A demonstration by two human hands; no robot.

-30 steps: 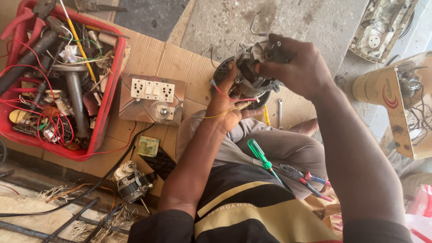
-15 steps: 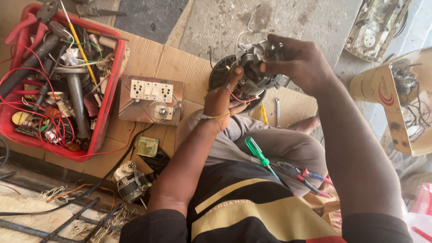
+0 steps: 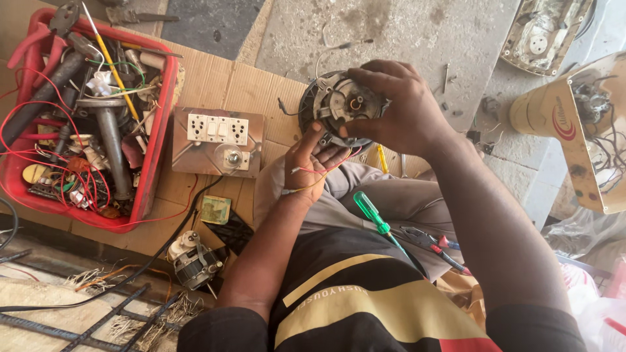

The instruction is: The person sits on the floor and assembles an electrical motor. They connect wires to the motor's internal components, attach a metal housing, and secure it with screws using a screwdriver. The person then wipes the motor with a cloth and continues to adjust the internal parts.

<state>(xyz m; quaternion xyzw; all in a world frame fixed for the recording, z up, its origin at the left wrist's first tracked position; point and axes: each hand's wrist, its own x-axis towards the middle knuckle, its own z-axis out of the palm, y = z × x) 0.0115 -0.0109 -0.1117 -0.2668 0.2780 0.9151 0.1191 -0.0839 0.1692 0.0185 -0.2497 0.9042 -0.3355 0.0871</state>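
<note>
I have the round grey-and-black fan motor with its bare metal end plate up in front of me, above my knees, and everything else sits around it. My right hand is clamped over the motor's right side and top, fingers curled round the rim, gripping it firmly. My left hand comes up from below, fingertips pressed against the motor's lower edge, with thin red and yellow wires running across its palm and wrist; it grasps the motor's underside rather than lying loose. Just below the motor, on my lap, lies a screwdriver with a clear green handle, and further right of that a pair of pliers with red and blue grips. Left of the motor, on the flattened brown cardboard sheet, rests a wooden board carrying white sockets and switches. Further left stands a red plastic crate full of tools, pipes and tangled wire. Down and left of the motor, past the board, a smaller bare motor with a copper winding lies by the cardboard's edge. Well to the right of the motor stands a cream-coloured fan base with its wiring exposed.
</note>
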